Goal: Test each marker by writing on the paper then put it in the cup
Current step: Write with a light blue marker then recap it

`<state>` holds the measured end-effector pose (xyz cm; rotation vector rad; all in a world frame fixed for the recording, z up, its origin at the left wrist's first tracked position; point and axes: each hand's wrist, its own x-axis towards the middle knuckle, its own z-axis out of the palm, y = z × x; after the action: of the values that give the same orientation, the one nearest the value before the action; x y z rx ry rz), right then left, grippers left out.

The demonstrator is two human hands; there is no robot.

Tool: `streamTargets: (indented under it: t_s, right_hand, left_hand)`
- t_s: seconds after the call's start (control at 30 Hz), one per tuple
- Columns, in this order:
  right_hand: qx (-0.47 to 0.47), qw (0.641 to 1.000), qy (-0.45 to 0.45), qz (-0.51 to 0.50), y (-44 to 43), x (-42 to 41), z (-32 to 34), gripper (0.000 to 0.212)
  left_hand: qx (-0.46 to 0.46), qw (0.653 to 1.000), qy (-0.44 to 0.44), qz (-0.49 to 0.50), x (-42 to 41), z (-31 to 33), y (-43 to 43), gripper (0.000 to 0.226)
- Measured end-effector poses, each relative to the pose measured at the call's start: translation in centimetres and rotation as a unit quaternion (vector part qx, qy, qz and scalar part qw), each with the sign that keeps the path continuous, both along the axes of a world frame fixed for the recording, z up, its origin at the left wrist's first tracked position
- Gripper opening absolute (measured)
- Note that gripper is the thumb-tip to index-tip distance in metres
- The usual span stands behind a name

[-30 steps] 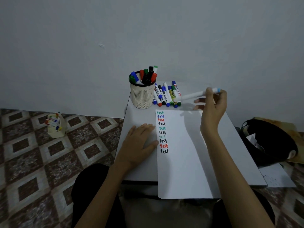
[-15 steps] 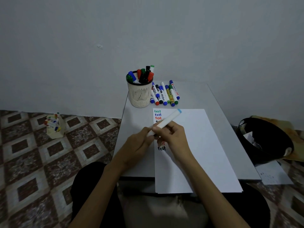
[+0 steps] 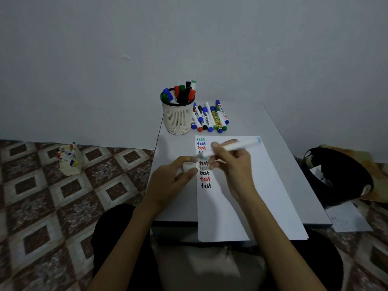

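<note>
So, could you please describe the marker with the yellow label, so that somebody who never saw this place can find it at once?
Start at the pale mesh cup full of markers at the far end of the grey table. Just to its right, a row of loose markers lies flat above the white paper. The yellow-label marker lies in the right half of that row, and it is the only one with a yellow label; the others have white ones.

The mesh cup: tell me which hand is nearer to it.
Left. The left hand sits below the mesh cup, slightly left; the right hand is farther right, over the paper.
</note>
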<state>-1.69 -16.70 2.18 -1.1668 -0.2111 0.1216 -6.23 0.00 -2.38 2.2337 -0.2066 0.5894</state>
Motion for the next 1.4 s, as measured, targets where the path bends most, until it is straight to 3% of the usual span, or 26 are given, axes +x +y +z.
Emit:
streamTargets:
  t_s: [0.1,0.23,0.43,0.73,1.03,1.27,1.4]
  right_hand:
    - [0.03,0.998,0.013,-0.048,-1.4,0.3,-0.4,0.011]
    - [0.035,0.999,0.036,-0.007,-2.0,-0.9,-2.0,0.009]
    - [-0.015,0.999,0.006,0.029,-2.3,-0.9,-3.0,0.009]
    - [-0.147,0.989,-0.024,0.02,0.0,-1.2,-3.7,0.029]
    - [-0.157,0.987,-0.027,0.014,0.1,-1.2,-4.1,0.027]
    - [-0.22,0.973,-0.068,-0.009,0.6,-1.4,-4.3,0.027]
    - [-0.179,0.983,-0.05,-0.004,0.4,-1.2,-4.4,0.022]
  left_hand:
    - [0.121,0.992,0.001,0.021,0.3,-0.3,0.2,0.036]
    - [0.212,0.977,0.017,0.023,0.9,-1.0,0.2,0.049]
    - [0.219,0.974,0.038,0.053,1.0,-1.1,0.1,0.055]
    - [0.233,0.969,0.06,0.064,1.3,-1.5,0.2,0.061]
    - [0.233,0.969,0.056,0.061,1.2,-1.5,0.3,0.058]
    - [0.237,0.968,0.057,0.06,1.1,-1.2,0.2,0.06]
    - [0.24,0.967,0.06,0.062,1.1,-1.3,0.2,0.058]
